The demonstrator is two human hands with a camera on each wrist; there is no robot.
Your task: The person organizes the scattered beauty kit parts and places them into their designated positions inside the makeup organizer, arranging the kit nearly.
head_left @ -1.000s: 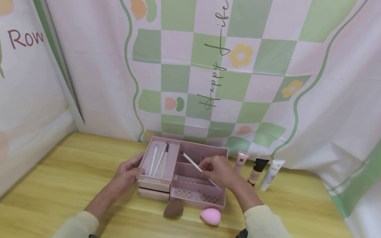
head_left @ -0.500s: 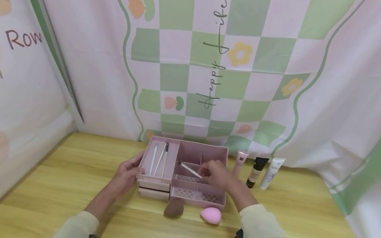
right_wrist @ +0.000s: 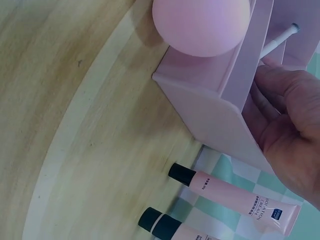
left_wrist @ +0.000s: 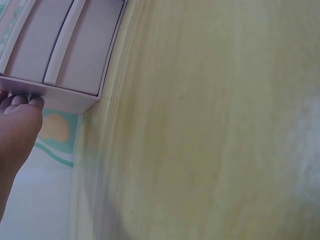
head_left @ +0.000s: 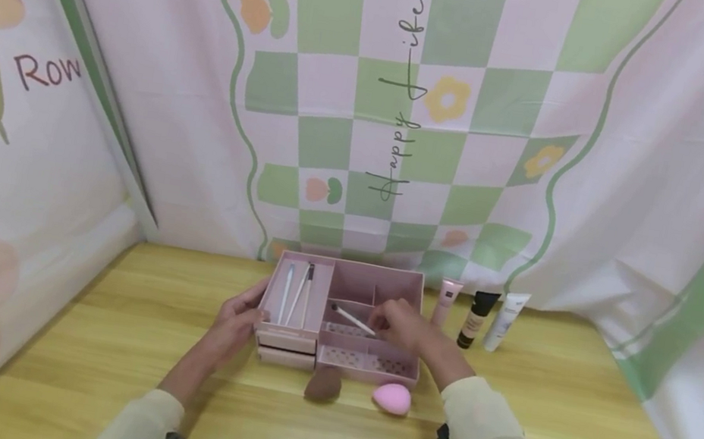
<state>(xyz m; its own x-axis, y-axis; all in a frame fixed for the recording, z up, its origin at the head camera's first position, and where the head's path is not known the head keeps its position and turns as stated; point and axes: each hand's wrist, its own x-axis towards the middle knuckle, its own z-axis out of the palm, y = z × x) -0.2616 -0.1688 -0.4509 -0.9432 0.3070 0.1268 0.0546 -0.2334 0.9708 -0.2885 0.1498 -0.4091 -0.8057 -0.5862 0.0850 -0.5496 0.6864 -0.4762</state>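
Note:
A pink makeup organizer (head_left: pixel 377 277) stands at the back of the table against the curtain. My left hand (head_left: pixel 237 319) holds its left side, with the thumb at the top edge; in the left wrist view the fingers (left_wrist: pixel 20 101) lie against its side wall. My right hand (head_left: pixel 403 326) reaches into the middle right compartment and pinches a white makeup brush (head_left: pixel 353 319). The brush's dark tip points left, and its other end is hidden by the hand. Several thin brushes (head_left: pixel 296 295) lie in the organizer's top left tray. The right wrist view also shows the brush (right_wrist: pixel 280 41) beyond the fingers.
A brown makeup sponge (head_left: pixel 323 385) and a pink makeup sponge (head_left: pixel 392 398) sit in front of the organizer. To its right stand a pink tube (head_left: pixel 446 301), a black-capped beige tube (head_left: pixel 476 320) and a white tube (head_left: pixel 505 322). Two drawers (head_left: pixel 286 349) face forward below the tray.
My right hand has lowered the brush from above the dividers into the middle right compartment. The left hand stays at the organizer's side. The view has shifted slightly.

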